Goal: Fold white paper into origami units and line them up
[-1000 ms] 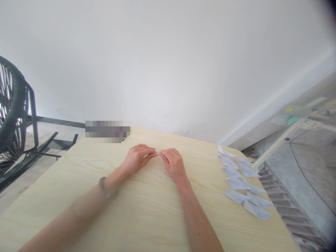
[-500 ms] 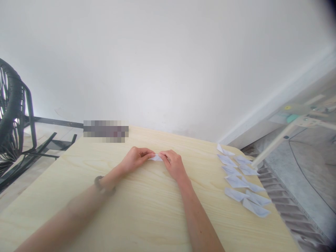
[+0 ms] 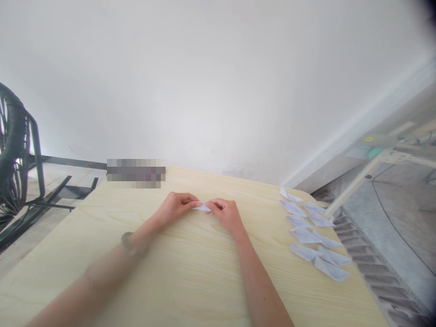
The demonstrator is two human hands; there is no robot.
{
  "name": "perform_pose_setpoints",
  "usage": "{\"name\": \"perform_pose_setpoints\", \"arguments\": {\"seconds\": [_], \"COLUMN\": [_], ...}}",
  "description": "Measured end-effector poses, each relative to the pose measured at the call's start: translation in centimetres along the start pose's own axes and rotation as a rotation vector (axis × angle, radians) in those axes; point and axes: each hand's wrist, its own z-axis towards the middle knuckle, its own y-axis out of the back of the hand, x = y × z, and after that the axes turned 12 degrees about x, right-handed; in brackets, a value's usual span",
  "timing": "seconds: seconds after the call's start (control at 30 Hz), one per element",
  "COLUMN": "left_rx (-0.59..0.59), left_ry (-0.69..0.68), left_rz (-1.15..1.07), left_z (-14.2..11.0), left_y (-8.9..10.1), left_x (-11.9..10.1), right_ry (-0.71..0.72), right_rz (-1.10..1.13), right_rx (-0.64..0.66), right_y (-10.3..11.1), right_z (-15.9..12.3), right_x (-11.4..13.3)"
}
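Observation:
Between my two hands, over the middle of the wooden table (image 3: 190,281), is a small white piece of folded paper (image 3: 202,206). My left hand (image 3: 177,206) pinches its left end between thumb and fingers. On the other end, my right hand (image 3: 225,213) is closed in a pinch too, its fingertips covering part of the paper. Several white folded paper boats (image 3: 304,235) lie in rough rows along the table's right side, apart from my hands.
A pixelated patch (image 3: 136,173) covers something at the table's far left corner. Left of the table stands a black woven chair (image 3: 15,136). Behind is a white wall (image 3: 218,81). A pale metal frame (image 3: 361,181) rises beyond the right edge.
The right hand's fingers have shifted slightly on the paper. Both hands still pinch it at nearly the same place. The whole view has moved a little.

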Motion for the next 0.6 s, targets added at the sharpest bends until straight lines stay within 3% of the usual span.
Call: {"name": "perform_pose_setpoints", "arguments": {"seconds": [0.37, 0.6], "left_rx": [-0.037, 0.006], "left_ry": [-0.016, -0.017], "left_rz": [0.033, 0.11], "left_z": [-0.1, -0.11], "left_y": [0.12, -0.2], "left_x": [-0.15, -0.24], "right_ry": [-0.106, -0.092], "right_rz": [0.002, -0.025], "right_rx": [-0.036, -0.005], "right_y": [-0.16, -0.68], "right_z": [0.31, 0.18], "right_x": [0.25, 0.39]}}
